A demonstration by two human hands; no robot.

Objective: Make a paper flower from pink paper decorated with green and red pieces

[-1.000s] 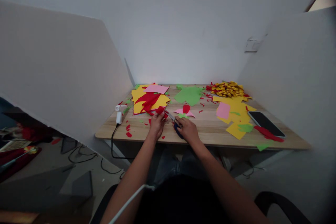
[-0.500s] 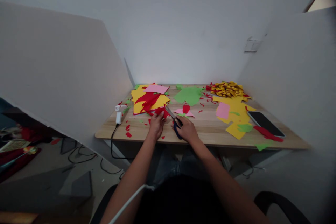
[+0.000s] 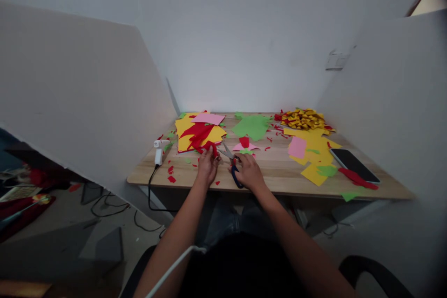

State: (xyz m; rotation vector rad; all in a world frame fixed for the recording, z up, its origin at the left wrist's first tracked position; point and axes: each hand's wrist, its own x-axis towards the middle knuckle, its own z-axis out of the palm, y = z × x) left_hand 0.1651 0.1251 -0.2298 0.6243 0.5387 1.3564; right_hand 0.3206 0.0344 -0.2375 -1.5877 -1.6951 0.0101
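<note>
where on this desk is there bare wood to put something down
Bare wood runs along the front edge of the table, between the right hand and the yellow sheets. A smaller patch lies between glue gun and left hand, dotted with red scraps. The back, the paper stack and phone corner are crowded.

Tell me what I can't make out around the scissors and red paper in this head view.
- Scissors: handles buried in the right hand; too small to tell whether the blades are open.
- Red paper: its lower part is hidden by the left hand; shape unclear.
- Phone: screen dark, nothing readable.
- Frame's right side: blurred.
</note>
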